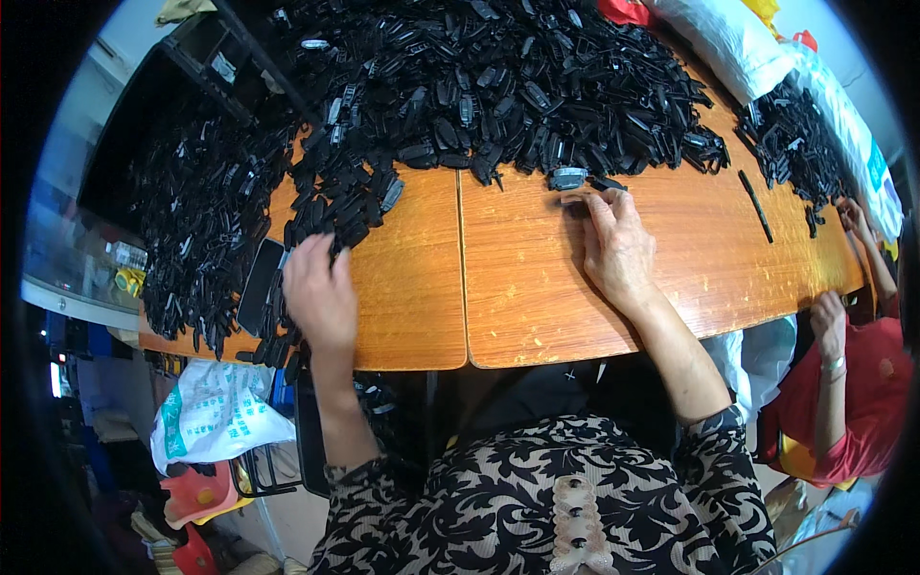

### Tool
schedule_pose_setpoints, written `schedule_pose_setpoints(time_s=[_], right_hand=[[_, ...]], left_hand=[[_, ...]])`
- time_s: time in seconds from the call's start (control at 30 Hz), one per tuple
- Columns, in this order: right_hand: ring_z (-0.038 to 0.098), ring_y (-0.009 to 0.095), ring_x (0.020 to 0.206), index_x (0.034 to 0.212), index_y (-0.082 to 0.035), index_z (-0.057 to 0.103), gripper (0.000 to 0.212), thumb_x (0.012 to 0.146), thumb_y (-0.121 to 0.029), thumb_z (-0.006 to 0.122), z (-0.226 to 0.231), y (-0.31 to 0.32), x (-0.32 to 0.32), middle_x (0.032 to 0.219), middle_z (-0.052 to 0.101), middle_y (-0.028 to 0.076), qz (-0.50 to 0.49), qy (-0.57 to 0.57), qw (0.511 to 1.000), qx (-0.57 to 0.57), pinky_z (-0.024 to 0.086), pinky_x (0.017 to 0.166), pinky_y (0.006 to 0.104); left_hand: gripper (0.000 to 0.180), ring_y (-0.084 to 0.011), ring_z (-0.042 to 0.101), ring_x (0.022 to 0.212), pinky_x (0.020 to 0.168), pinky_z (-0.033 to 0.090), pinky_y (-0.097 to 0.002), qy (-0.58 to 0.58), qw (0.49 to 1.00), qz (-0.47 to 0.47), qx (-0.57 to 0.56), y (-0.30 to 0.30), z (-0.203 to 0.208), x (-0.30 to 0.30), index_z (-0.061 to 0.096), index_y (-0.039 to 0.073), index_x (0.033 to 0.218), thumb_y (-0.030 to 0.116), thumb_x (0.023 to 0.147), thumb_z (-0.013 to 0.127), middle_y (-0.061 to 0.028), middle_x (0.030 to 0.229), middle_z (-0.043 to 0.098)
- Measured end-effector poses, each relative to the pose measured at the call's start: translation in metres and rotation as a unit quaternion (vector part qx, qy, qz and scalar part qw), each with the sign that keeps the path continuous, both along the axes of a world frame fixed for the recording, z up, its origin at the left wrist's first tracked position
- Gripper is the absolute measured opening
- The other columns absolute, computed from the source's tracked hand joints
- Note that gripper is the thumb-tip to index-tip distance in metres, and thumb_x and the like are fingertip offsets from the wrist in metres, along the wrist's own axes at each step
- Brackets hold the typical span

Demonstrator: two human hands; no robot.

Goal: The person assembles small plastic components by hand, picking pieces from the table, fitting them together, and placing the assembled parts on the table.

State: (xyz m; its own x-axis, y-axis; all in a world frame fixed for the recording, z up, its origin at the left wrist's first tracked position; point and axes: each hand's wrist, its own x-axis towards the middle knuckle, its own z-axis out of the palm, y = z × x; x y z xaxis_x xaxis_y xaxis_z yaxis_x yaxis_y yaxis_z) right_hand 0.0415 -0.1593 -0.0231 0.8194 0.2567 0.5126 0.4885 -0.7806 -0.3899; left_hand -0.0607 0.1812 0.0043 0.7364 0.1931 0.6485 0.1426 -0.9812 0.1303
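Note:
My left hand is over the left part of the table, at the edge of a heap of small black plastic parts. It is smeared by motion, so I cannot tell whether its fingers hold a part. Beside it lies a dark phone among the parts. My right hand rests over the wooden table, its fingers bent and drawn together near the front of the heap. Whatever is at its fingertips is too blurred to name. Just beyond them sits a black oblong part with a shiny grey face.
The main heap covers the table's far side, and a smaller pile lies at the right. A black pen lies near that pile. White sacks stand behind. A person in red sits at the right, hands at the table edge.

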Motion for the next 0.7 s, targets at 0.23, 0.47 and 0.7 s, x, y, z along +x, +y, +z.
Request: schedule_pose_setpoints(time_s=[0.23, 0.47, 0.7], right_hand=[[0.061, 0.033, 0.097, 0.107, -0.004, 0.064, 0.027, 0.081, -0.011, 0.070, -0.005, 0.002, 0.002, 0.107, 0.059, 0.015, 0.010, -0.090, 0.996, -0.025, 0.055, 0.070, 0.0439], [0.061, 0.033, 0.090, 0.107, -0.002, 0.065, 0.025, 0.083, -0.007, 0.071, 0.003, -0.002, -0.003, 0.099, 0.062, 0.014, 0.029, -0.043, 0.998, -0.033, 0.053, 0.069, 0.0424], [0.060, 0.033, 0.093, 0.106, -0.002, 0.065, 0.024, 0.084, -0.009, 0.071, 0.002, 0.000, -0.003, 0.101, 0.060, 0.015, 0.034, -0.045, 0.998, -0.039, 0.052, 0.069, 0.0430]], left_hand=[[0.040, -0.0325, 0.055, 0.121, 0.105, 0.043, -0.0415, 0.073, 0.987, -0.135, 0.050, -0.064, -0.007, 0.123, 0.060, 0.001, 0.129, -0.003, 0.090, 0.053, -0.0138, 0.135, 0.059], [0.039, -0.0316, 0.054, 0.119, 0.102, 0.045, -0.0427, 0.116, 0.969, -0.219, 0.003, -0.076, -0.028, 0.108, 0.059, -0.004, 0.127, -0.005, 0.088, 0.053, -0.0148, 0.132, 0.059], [0.018, -0.0326, 0.062, 0.105, 0.089, 0.052, -0.0406, 0.027, 0.966, -0.227, -0.118, -0.100, -0.011, 0.076, 0.066, -0.002, 0.105, 0.000, 0.087, 0.063, -0.0171, 0.115, 0.064]])
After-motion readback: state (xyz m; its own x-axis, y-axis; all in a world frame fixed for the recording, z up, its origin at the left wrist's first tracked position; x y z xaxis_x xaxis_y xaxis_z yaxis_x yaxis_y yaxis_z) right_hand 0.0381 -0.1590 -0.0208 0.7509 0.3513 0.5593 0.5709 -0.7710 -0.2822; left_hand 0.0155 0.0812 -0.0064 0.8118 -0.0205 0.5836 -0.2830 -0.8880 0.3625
